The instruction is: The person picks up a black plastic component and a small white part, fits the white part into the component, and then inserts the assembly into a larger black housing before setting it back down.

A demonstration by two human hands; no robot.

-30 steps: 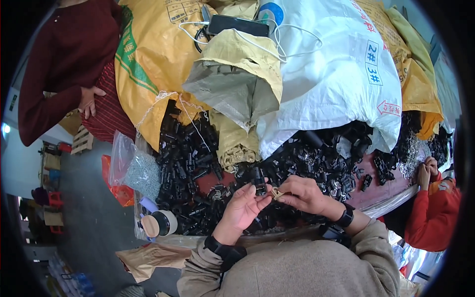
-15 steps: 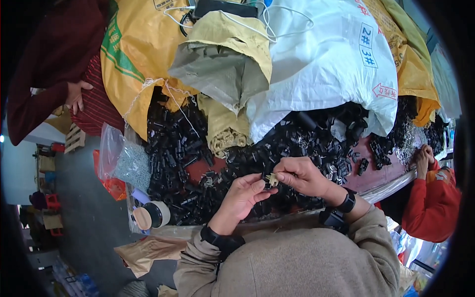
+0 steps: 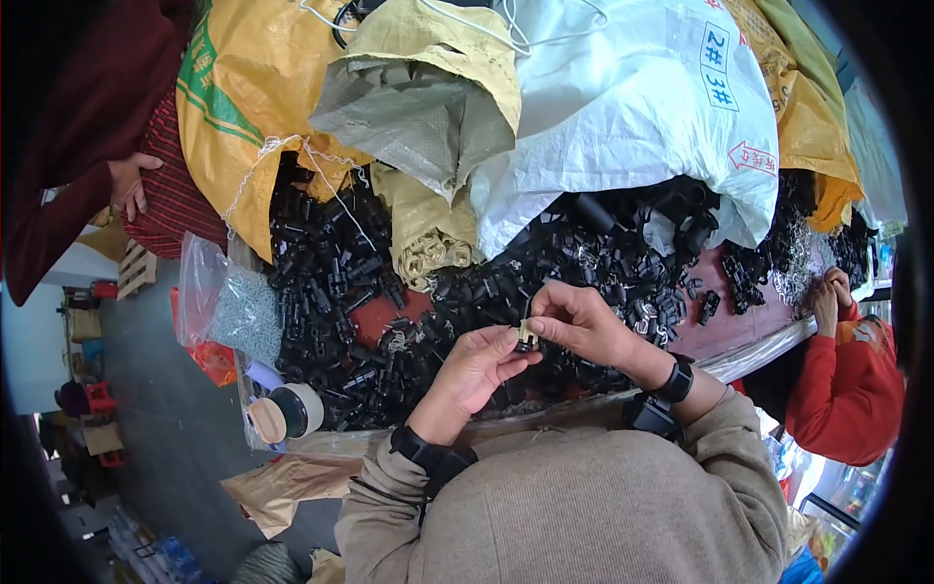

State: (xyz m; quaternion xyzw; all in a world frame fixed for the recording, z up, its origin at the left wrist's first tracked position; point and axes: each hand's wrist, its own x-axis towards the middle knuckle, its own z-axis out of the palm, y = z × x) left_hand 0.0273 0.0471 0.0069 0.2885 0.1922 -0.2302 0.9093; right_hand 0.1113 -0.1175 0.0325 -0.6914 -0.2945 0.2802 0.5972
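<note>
My left hand (image 3: 474, 370) is closed, pinching a small black plastic part (image 3: 526, 346) between thumb and fingers. My right hand (image 3: 587, 329) is closed on a small beige plastic piece (image 3: 526, 328), which touches the top of the black part. The fingertips partly cover both pieces, so how they fit together cannot be made out. Both hands are held above a wide heap of black plastic parts (image 3: 336, 302) spread on a reddish table (image 3: 741, 316). A rolled-down beige sack (image 3: 428, 238) stuffed with beige pieces lies just beyond them.
A white sack (image 3: 632, 107) and yellow sacks (image 3: 243, 78) line the far side. Left are a clear bag of small metal parts (image 3: 246, 311) and a wood-lidded jar (image 3: 297, 409). One person in dark red (image 3: 88, 127) stands left; another in red (image 3: 842, 389) works right.
The beige piece has turned and come down onto the black part as my hands closed together. The whole view has shifted slightly.
</note>
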